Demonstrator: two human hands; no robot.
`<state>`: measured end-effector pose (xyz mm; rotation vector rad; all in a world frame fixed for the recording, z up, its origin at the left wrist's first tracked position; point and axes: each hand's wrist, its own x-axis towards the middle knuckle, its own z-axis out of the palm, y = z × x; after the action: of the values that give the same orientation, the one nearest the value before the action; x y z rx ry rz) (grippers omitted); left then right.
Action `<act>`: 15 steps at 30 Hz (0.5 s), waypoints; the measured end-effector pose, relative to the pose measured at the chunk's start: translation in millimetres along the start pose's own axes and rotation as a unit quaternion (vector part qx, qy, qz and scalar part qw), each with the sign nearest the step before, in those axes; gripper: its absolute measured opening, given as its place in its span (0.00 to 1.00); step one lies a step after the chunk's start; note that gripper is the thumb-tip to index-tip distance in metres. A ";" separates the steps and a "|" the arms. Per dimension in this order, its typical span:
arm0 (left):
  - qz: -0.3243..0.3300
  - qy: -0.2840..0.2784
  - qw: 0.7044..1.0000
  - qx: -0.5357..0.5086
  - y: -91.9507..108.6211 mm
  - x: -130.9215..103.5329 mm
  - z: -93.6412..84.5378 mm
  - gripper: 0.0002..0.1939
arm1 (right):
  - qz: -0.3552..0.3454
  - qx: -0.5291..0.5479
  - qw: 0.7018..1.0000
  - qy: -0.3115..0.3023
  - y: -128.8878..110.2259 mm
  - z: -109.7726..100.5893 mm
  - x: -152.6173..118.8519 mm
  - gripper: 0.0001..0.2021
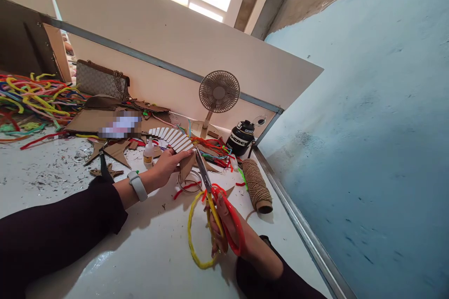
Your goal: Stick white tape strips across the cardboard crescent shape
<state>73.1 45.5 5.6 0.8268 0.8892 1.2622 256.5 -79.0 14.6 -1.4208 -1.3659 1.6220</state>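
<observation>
My left hand, with a pale watch on its wrist, pinches a brown cardboard piece. White strips fan out along the top of this piece. In my right hand are scissors with red and yellow handles. Their blades point up and away, with the tips close by the cardboard's right edge; whether they touch it I cannot tell. A fuzzy yellow pipe cleaner loops beside my right hand. Under the cardboard lies a clear ring-shaped roll, partly hidden.
A twine spool and a black bottle stand right, near the wall. A small fan is at the back. Left are a glue bottle, cardboard stars, a handbag and heaped pipe cleaners.
</observation>
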 end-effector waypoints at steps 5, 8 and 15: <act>0.009 -0.018 1.000 -0.002 -2.7 0.1 -0.7 0.19 | -0.042 -0.027 0.999 0.008 18.2 -5.3 9.6 0.34; 0.019 -0.024 1.000 -0.007 -4.1 1.5 -1.3 0.18 | -0.051 -0.043 0.998 0.010 20.1 -7.7 9.1 0.33; 0.032 -0.033 0.998 -0.045 -3.3 -0.9 0.2 0.16 | -0.064 -0.059 0.996 0.005 15.2 -4.6 4.9 0.32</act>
<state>74.6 44.2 2.8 0.8253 0.7525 1.3133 262.5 -77.8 -0.8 -1.3754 -1.5375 1.4723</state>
